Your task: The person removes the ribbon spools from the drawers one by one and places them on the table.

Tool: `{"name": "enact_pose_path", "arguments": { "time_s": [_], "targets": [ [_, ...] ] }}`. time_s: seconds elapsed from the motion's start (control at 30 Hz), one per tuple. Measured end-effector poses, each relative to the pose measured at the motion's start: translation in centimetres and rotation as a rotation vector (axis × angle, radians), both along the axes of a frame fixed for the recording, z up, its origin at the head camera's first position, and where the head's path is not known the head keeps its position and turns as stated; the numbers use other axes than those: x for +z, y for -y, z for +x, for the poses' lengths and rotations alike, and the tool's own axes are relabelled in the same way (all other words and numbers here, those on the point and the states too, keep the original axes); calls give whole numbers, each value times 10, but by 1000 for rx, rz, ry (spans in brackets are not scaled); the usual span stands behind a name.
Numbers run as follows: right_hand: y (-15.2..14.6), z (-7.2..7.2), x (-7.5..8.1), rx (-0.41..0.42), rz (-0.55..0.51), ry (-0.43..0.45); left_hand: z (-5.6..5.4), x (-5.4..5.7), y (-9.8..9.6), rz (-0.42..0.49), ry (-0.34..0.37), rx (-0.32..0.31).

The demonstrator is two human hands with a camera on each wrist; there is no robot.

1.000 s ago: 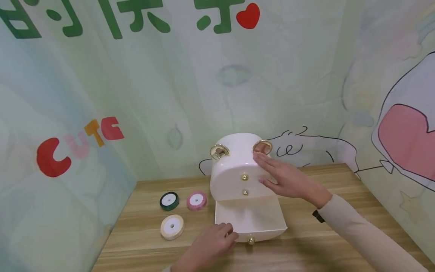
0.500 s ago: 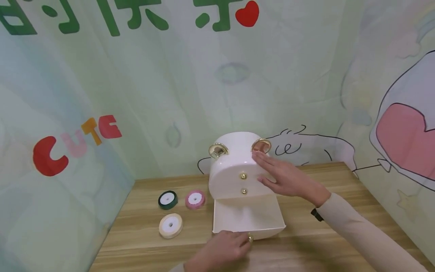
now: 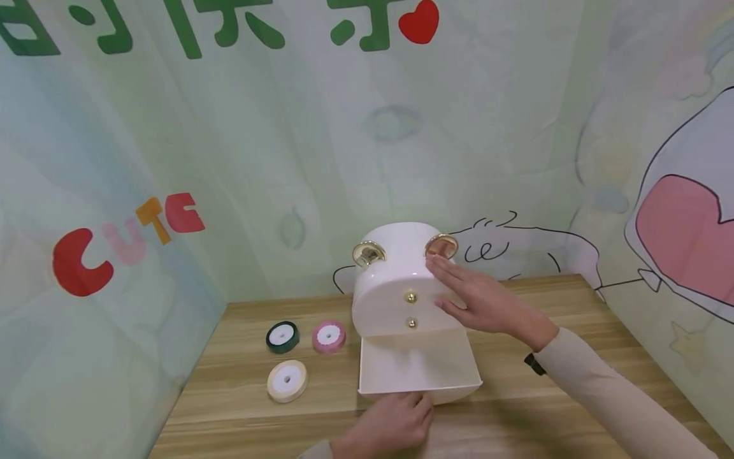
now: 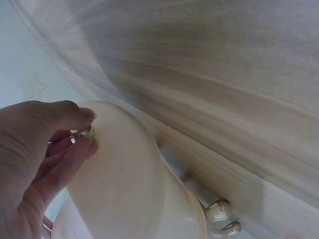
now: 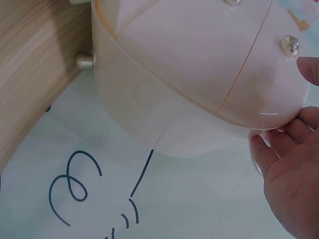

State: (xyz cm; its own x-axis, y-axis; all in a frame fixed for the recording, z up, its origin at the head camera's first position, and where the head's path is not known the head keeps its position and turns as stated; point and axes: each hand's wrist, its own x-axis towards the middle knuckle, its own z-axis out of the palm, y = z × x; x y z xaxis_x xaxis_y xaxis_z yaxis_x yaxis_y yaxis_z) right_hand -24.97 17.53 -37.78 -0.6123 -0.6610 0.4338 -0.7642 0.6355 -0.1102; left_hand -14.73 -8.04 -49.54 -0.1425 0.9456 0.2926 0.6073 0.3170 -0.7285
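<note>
A white rounded storage box (image 3: 398,258) with two gold-rimmed ears stands on the table, its bottom drawer (image 3: 418,363) pulled out and with nothing in it. My left hand (image 3: 392,424) is at the drawer's front; in the left wrist view its thumb and fingers pinch the gold knob (image 4: 85,132). My right hand (image 3: 487,303) rests with extended fingers on the box's upper right, beside the right ear (image 3: 440,245). In the right wrist view those fingers touch the box's curved edge (image 5: 279,124). The upper knob (image 3: 411,297) and middle knob (image 3: 411,323) sit on the box front.
On the wooden table (image 3: 229,408), left of the box, lie a dark green ribbon spool (image 3: 283,336), a pink one (image 3: 329,336) and a cream one (image 3: 287,380). A printed cloth backdrop (image 3: 287,159) rises behind the table and along its sides.
My left hand has moved right from the drawer's left front corner to its knob and now pinches it. The right hand stays on the box. The drawer remains pulled out.
</note>
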Motion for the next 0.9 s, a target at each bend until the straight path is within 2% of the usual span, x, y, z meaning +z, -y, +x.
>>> {"name": "enact_pose_path", "arguments": {
  "time_s": [0.23, 0.43, 0.67, 0.9],
  "targets": [
    [2, 1, 2, 4, -10, 2, 0, 1, -2, -31, -17, 5],
    [2, 0, 1, 1, -6, 4, 1, -1, -4, 22, -12, 11],
    [2, 0, 1, -10, -5, 10, 2, 1, -7, 56, 2, 48],
    [2, 1, 0, -7, -17, 5, 0, 3, -11, 65, -38, 74]
  ]
}}
